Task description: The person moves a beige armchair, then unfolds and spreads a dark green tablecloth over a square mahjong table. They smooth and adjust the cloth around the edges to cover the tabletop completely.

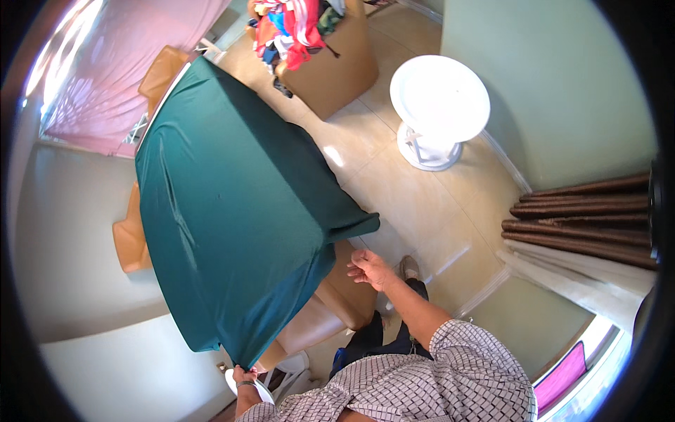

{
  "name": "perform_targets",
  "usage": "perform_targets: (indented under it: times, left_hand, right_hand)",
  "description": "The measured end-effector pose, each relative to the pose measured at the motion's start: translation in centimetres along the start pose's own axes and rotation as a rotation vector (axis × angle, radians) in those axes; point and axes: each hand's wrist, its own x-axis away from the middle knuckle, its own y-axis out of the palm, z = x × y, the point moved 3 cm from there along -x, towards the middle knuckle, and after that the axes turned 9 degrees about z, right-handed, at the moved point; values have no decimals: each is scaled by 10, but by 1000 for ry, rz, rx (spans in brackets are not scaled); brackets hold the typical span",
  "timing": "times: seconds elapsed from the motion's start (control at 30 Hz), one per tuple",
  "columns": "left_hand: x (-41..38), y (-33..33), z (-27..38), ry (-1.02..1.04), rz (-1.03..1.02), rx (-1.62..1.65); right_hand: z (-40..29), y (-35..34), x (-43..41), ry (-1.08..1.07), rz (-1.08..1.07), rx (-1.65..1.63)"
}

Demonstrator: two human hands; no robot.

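Observation:
A dark green cloth [232,184] is draped over a long piece of furniture, and its near side hangs down in folds. At the bottom of the view my left hand [245,374] grips a corner of this cloth and pulls it taut to a point. My right hand [369,269] is in the air just off the cloth's right corner, fingers loosely curled and apart, with nothing in it. Below that corner shows a tan leather chair [337,300]. What lies under the cloth is mostly hidden.
A round white table [440,97] stands on the tiled floor [401,184] near the green wall. Mixed clothes [295,26] are heaped on a tan armchair [337,68]. Brown curtains [580,205] hang at the right. More tan chairs [132,237] stand along the cloth's far side.

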Motion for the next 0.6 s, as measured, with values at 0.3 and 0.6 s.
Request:
perform_targets:
  times: [0.3, 0.6]
  left_hand:
    - [-47, 5, -18, 82, -205, 184]
    - [-95, 13, -83, -87, -644, 136]
  right_hand:
    - [114, 115, -59, 185, -200, -212]
    - [174, 185, -16, 95, -209, -335]
